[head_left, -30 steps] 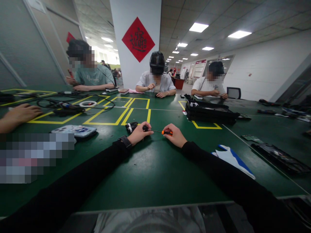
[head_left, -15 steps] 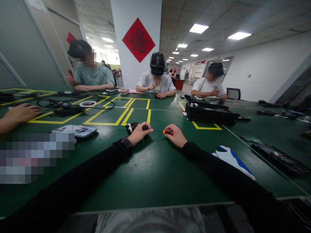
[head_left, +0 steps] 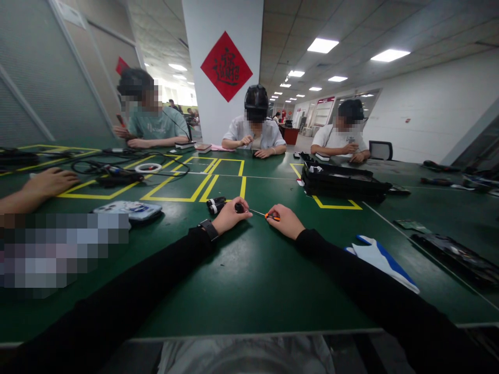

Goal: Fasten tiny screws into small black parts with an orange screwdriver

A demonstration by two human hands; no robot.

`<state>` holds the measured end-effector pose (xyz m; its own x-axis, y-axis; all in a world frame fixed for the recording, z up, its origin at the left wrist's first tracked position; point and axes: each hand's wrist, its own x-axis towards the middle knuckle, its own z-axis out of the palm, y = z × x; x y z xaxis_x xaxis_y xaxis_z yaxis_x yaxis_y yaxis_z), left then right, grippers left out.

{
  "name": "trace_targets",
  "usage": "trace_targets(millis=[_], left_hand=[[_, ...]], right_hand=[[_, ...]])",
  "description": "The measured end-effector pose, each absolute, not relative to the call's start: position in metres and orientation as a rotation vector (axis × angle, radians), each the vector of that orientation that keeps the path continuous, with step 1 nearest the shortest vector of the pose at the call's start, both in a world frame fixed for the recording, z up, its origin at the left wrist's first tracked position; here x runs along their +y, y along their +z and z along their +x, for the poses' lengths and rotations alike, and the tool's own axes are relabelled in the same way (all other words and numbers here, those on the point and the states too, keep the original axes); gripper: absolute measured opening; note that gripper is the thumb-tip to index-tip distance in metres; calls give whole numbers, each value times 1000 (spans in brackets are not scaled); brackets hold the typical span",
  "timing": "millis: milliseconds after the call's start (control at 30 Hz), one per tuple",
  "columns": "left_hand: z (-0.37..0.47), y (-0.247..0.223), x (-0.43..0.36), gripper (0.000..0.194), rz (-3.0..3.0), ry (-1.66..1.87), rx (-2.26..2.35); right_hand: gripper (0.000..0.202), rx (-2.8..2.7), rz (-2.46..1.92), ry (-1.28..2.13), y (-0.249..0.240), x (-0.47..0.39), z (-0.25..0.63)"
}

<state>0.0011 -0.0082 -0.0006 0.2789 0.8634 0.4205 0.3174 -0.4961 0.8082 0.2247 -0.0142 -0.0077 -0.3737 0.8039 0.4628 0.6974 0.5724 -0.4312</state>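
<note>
My right hand (head_left: 287, 222) is closed around the handle of a small orange-and-black screwdriver (head_left: 272, 217). Its thin metal shaft points left, and the tip reaches the fingertips of my left hand (head_left: 228, 219). Pinched in those left fingers is a small dark part (head_left: 239, 208), mostly covered, so its kind cannot be made out. Just behind the left hand, black cylinder-shaped pieces with white bands (head_left: 215, 205) lie on the green table (head_left: 249, 291). A dark watch sits on my left wrist.
To the right lie a white-and-blue glove (head_left: 384, 259), stacked black trays (head_left: 345, 182) and a dark electronic assembly (head_left: 454, 254). At left are a patterned case (head_left: 128, 210), black cables (head_left: 117, 174), a tape roll (head_left: 148, 168) and a co-worker's hand (head_left: 56, 182). Three people sit across the table.
The whole view has shifted slightly, so things appear farther right. The screwdriver slants a little more, its handle lower than its tip. Both hands keep their holds.
</note>
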Motion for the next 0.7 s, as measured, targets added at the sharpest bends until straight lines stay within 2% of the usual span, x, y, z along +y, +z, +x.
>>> trace_targets(millis=[367, 567, 700], left_hand=[[-5, -8, 3, 40, 1889, 1052, 956], [-4, -7, 0, 41, 1822, 1139, 980], [1, 0, -3, 35, 1649, 1321, 977]], right_hand=[[13, -2268, -1228, -6, -5, -19, 222], [18, -2294, -1224, -134, 4, -27, 219], [25, -2291, -1094, -198, 18, -42, 208]])
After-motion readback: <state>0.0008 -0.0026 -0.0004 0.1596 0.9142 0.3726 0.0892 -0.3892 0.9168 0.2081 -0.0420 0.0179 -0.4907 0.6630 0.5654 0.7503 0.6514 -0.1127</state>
